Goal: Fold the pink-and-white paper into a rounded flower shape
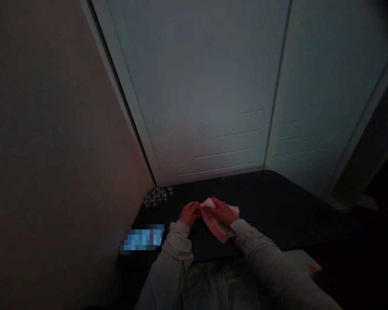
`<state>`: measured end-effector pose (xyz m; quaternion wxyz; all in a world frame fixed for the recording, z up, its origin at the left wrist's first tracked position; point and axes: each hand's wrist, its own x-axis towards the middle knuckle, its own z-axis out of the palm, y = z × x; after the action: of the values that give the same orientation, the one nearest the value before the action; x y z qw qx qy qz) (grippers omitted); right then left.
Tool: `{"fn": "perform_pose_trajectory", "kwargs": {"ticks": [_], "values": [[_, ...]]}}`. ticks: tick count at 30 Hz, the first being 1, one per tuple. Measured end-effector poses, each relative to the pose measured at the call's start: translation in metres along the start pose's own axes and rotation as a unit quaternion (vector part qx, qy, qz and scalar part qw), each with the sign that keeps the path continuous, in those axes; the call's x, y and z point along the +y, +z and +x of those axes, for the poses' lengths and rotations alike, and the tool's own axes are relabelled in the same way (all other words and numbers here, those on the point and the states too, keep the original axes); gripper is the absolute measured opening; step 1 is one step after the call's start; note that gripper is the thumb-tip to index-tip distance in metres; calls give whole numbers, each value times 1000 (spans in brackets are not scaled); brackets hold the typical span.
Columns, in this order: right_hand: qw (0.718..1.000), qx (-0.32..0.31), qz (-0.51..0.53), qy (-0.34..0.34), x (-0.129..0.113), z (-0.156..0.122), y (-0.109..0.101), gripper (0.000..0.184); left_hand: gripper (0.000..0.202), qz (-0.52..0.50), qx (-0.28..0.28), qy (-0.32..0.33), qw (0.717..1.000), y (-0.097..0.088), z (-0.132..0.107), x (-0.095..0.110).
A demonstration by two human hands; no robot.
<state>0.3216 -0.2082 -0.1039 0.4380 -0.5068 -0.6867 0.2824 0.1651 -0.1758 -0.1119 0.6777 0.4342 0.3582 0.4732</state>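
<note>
R hand [222, 211] grips a pink-and-white cloth [216, 228], fingers bent over its upper part w/ the rest hanging out below & a corner sticking out on the far R side. L hand [189, 214] is right next to it, fingers curled in toward the cloth's upper L end; fingertips meet or nearly meet there. Can't tell if L hand pinches the cloth, a small item or nothing; too dark & small. Cloth is btwn the hands & to the R, over the front-middle part of the dark worktop [278, 211]; can't tell if its lower tip touches the surface.

Back L corner of worktop: a bunch of small, shiny, clear-looking things [155, 196], set close together, well apart from the hands; exact kind unclear. Front L, near the L sleeve [177, 247]: a flat, light-blue thing [142, 239], pixelated, so no detail. Both sleeves are pale & loose, w/ the R sleeve [261, 245] reaching in from lower R.

Behind the worktop: tall white doors [197, 86] w/ thin grooved lines & heart shapes low down. Plain wall [51, 150] on L. Pale item [299, 257] partly shows past the front edge, R side, w/ an orange patch [314, 269]. Whole room's dim.
</note>
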Motion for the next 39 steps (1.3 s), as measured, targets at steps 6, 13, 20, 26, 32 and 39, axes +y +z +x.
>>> {"fn": "perform_pose_trajectory", "kwargs": {"ticks": [6, 13, 20, 26, 32, 39], "values": [[1000, 8, -1, -2, 1, -1, 1, 32, 32, -2, -7, -5, 1000, 0, 0, 0], [1000, 3, 14, -8, -1, -1, 0, 29, 29, 5, -4, -3, 1000, -2, 0, 0], [1000, 1, 18, -10, -3, -2, 0, 27, 27, 10, 3, 3, 1000, 0, -1, 1], [1000, 14, 10, -9, 4, 1, 3, 28, 29, 12, 1, 3, 1000, -1, 0, 0], [998, 15, 50, -19, 5, 2, 4, 29, 29, 16, -2, 10, 1000, -4, 3, -3], [995, 2, 96, -37, 2, 2, 2, 21, 31, 27, -2, 10, 1000, -5, 4, -4]]}}
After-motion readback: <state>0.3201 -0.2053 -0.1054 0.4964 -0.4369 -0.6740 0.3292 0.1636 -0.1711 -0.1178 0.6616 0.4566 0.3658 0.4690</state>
